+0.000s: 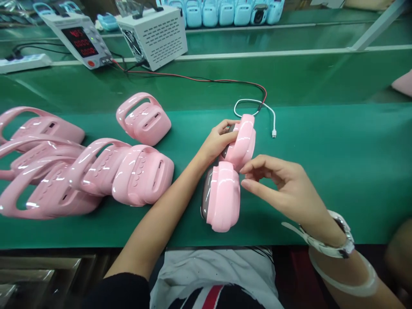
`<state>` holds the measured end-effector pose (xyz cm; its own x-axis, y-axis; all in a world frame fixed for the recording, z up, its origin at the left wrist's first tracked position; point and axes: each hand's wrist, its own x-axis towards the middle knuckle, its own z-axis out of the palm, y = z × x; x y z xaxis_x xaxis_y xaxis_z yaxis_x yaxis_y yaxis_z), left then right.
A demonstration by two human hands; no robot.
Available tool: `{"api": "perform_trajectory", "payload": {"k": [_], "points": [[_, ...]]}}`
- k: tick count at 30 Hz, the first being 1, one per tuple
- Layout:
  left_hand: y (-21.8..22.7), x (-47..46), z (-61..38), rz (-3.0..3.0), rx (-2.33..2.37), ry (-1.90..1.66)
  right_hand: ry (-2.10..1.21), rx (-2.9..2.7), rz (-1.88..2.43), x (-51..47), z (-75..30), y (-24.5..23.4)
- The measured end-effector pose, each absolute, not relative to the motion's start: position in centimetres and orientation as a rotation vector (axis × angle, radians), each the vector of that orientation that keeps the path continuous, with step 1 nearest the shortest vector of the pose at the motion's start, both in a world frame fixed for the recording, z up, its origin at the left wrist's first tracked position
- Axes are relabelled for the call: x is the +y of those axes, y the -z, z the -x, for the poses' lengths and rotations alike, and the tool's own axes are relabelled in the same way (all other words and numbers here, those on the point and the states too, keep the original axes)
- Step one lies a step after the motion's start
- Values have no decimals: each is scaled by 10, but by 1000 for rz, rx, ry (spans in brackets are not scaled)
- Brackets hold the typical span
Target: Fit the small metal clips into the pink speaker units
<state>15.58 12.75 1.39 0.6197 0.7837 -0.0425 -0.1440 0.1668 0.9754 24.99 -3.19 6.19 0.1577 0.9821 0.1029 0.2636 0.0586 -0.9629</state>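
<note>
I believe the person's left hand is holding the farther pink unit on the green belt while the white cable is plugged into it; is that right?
Not quite. In the head view the left hand does hold the farther pink unit on the green belt, but the white cable is not plugged in: its connector lies loose on the belt, apart from the unit.

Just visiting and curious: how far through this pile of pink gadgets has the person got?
Hard to say what is finished: six pink units lie to the left on the green mat, state unknown. In hand: the left hand grips an upper pink unit above another pink unit; the right hand hovers beside it, open. The white cable lies unplugged nearby.
</note>
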Motion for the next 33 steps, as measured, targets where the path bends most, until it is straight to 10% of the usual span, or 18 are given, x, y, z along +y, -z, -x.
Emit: {"api": "perform_trajectory", "payload": {"k": [33], "points": [[-19, 113, -137, -1404, 797, -824, -1047, -1012, 1262, 12, -298, -18]]}}
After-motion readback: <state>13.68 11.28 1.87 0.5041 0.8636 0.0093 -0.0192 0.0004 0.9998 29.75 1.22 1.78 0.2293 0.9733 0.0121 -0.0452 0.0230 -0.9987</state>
